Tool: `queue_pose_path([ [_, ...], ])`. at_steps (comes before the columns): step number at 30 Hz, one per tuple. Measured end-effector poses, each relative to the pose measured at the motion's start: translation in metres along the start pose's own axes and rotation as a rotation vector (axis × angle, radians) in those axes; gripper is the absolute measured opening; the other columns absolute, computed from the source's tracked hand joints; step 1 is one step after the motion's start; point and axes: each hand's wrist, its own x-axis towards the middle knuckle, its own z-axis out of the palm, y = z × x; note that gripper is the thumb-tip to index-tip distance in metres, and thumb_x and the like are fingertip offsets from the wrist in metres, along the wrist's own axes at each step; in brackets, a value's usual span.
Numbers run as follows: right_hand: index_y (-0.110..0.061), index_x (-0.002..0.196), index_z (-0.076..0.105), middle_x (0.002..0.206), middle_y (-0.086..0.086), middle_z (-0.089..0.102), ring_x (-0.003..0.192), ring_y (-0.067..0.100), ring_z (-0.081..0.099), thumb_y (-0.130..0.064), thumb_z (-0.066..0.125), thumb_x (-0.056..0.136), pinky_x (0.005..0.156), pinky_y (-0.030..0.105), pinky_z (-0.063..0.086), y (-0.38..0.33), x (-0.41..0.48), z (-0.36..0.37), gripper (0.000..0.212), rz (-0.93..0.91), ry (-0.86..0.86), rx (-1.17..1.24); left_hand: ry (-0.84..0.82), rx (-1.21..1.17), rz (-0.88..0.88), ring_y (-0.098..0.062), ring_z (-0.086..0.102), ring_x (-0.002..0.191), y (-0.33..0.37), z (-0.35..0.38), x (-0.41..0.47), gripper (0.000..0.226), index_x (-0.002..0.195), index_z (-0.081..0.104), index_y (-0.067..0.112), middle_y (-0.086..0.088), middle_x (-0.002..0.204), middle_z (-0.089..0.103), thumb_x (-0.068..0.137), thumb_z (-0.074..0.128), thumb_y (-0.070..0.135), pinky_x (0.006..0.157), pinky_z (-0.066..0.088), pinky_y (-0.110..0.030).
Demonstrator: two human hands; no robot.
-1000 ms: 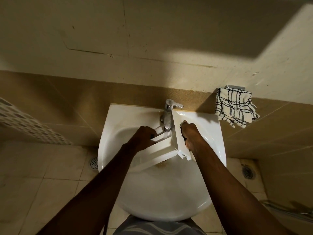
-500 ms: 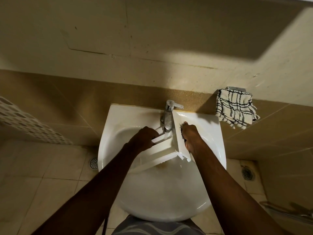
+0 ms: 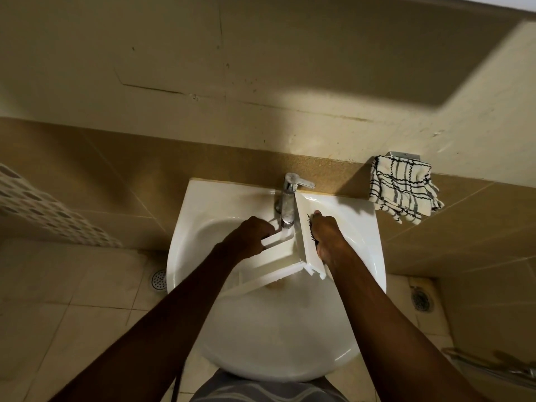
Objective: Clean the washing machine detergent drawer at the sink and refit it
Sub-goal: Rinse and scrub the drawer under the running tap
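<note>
Here, white drawer (image 3: 278, 256) held over the sink (image 3: 261, 338) basin, under the tap (image 3: 288, 203) near the sink's back edge; front panel tilted up on the right. Left hand (image 3: 251, 236) closed around the drawer's rear left rail. Right hand (image 3: 326, 230) pressed on the front panel, fingers (image 3: 317, 217) curled over something dark and bristly; cannot tell exactly what. Dark markings on the panel beside it, not legible. Checked cloth (image 3: 401, 188) hangs on the wall beyond the sink's back right corner.
</note>
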Motion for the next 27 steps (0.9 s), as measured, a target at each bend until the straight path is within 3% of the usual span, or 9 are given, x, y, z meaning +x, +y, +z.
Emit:
queue_pose_path([
  [5,0.001,0.125,0.054,0.103,0.017,0.059,0.087,0.03,0.058,-0.03,0.037,0.105,0.081,0.038,0.049,0.001,0.001,0.001,0.041,-0.024,0.009,0.004,0.287,-0.338,-0.169,-0.005,0.05,0.059,0.02,0.015,0.006,0.025,0.069,0.072,-0.001,-0.011,0.062,0.064,0.07,0.089,0.018,0.058,0.039,-0.022],
  [10,-0.001,0.125,0.053,0.103,0.015,0.059,0.089,0.029,0.058,-0.032,0.036,0.105,0.082,0.037,0.048,0.002,0.002,-0.002,0.041,-0.013,0.012,-0.018,0.114,-0.167,-0.119,-0.014,0.053,0.066,-0.008,0.005,-0.016,0.015,0.077,0.072,-0.002,-0.017,0.074,0.068,0.073,0.084,0.006,0.058,0.03,-0.014],
  [12,-0.001,0.124,0.053,0.102,0.015,0.059,0.09,0.029,0.057,-0.032,0.036,0.105,0.083,0.036,0.048,0.003,0.001,-0.001,0.04,-0.016,0.017,-0.025,0.012,-0.044,-0.078,-0.025,0.059,0.072,-0.008,0.0,-0.014,0.013,0.08,0.071,-0.002,-0.019,0.081,0.069,0.078,0.079,0.008,0.061,0.03,-0.02],
  [14,0.0,0.124,0.054,0.101,0.016,0.059,0.089,0.029,0.058,-0.031,0.036,0.105,0.081,0.036,0.048,0.002,0.001,0.0,0.041,-0.025,0.016,-0.02,0.04,-0.018,-0.056,-0.03,0.063,0.076,0.004,-0.001,-0.004,0.019,0.075,0.07,-0.001,-0.018,0.078,0.069,0.078,0.076,0.016,0.063,0.037,-0.029],
  [17,0.001,0.123,0.054,0.102,0.016,0.059,0.09,0.028,0.058,-0.03,0.037,0.105,0.079,0.036,0.047,0.0,-0.001,0.0,0.04,-0.026,0.017,-0.003,0.236,-0.231,-0.134,-0.018,0.056,0.06,0.021,0.01,0.005,0.03,0.067,0.071,0.0,-0.017,0.064,0.066,0.075,0.082,0.027,0.06,0.042,-0.033],
  [19,0.002,0.125,0.054,0.103,0.016,0.059,0.09,0.029,0.058,-0.03,0.037,0.105,0.079,0.037,0.048,-0.001,-0.002,-0.001,0.041,-0.022,0.008,0.014,0.261,-0.333,-0.179,-0.015,0.059,0.062,0.021,0.018,0.0,0.024,0.077,0.078,0.004,-0.015,0.068,0.07,0.077,0.083,0.027,0.061,0.044,-0.029],
  [22,0.001,0.126,0.054,0.103,0.016,0.06,0.09,0.029,0.058,-0.032,0.038,0.105,0.084,0.04,0.049,-0.001,-0.004,-0.001,0.042,-0.003,0.001,0.015,0.199,-0.327,-0.172,-0.01,0.067,0.078,0.0,0.013,-0.014,0.022,0.095,0.08,0.006,-0.003,0.087,0.076,0.076,0.085,0.016,0.067,0.043,-0.011],
  [25,0.0,0.126,0.054,0.103,0.015,0.06,0.09,0.028,0.058,-0.033,0.038,0.105,0.083,0.038,0.049,0.0,-0.006,-0.001,0.043,-0.002,0.009,0.008,0.028,-0.111,-0.096,-0.013,0.06,0.066,-0.009,-0.003,-0.013,0.015,0.073,0.075,0.004,-0.003,0.068,0.067,0.075,0.083,0.016,0.064,0.036,-0.022],
  [27,0.0,0.125,0.054,0.099,0.014,0.06,0.087,0.028,0.058,-0.033,0.038,0.105,0.084,0.038,0.049,-0.002,-0.006,-0.001,0.041,0.0,0.003,0.004,0.044,-0.065,-0.054,-0.016,0.057,0.062,0.005,-0.007,-0.005,0.022,0.064,0.068,0.004,-0.007,0.062,0.063,0.074,0.082,0.018,0.06,0.033,-0.025],
])
